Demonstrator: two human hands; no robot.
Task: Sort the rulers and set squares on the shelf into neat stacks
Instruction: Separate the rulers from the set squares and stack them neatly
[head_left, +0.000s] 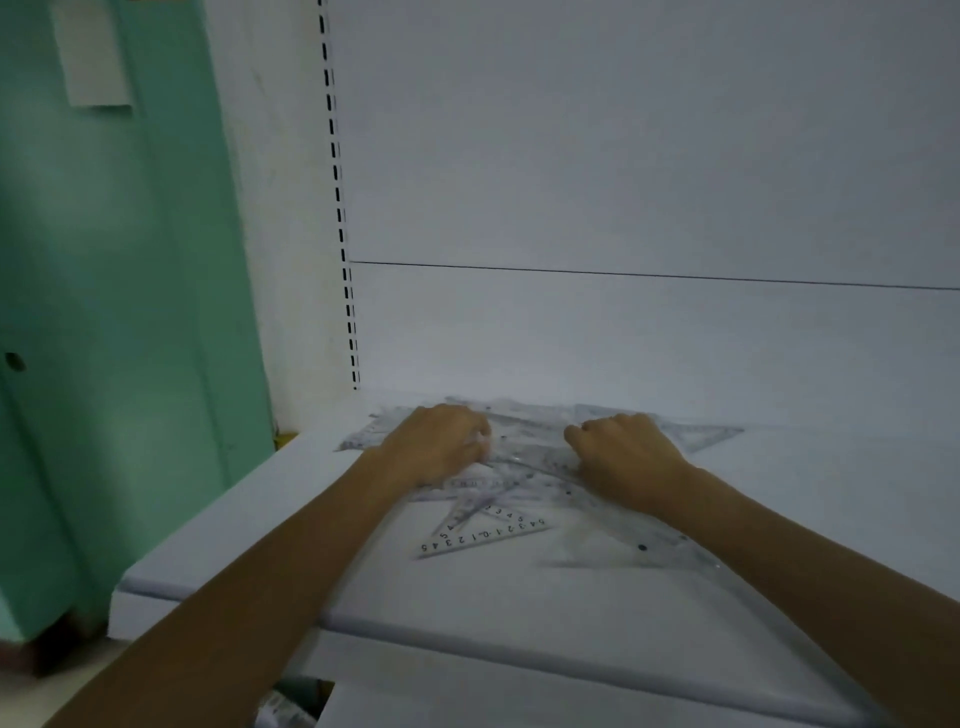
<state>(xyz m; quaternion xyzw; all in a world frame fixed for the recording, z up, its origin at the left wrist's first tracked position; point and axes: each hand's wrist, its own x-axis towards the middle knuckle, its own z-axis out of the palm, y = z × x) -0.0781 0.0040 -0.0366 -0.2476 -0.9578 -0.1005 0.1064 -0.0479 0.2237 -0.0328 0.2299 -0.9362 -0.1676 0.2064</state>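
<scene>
I have both hands down on a loose heap of clear plastic rulers and set squares (524, 467) that sprawls over the middle of the white shelf (249, 540), toward its back wall. My left hand (436, 447) rests on the left part of the heap with the fingers curled under; they seem pressed onto or pinching something, but the blur there keeps me from saying what, if anything, they hold. My right hand (623, 452) lies on the right part with the fingers curled loosely; I cannot tell whether they grip a piece or only rest on it. These pieces look thin, light and stiff, and I judge them slippery against each other and against the smooth shelf, so they should slide more easily than lift. I would press a fingertip on a flat face, drag the piece to open shelf, then pinch an edge or a corner to raise it. Counting is hard because everything is transparent and overlapped. I make out one numbered set square (483, 538) at the near edge of the heap, one large triangle (649, 551) under my right forearm, and one point (722, 434) sticking out far right; the rest, and any straight rulers, I cannot count.
</scene>
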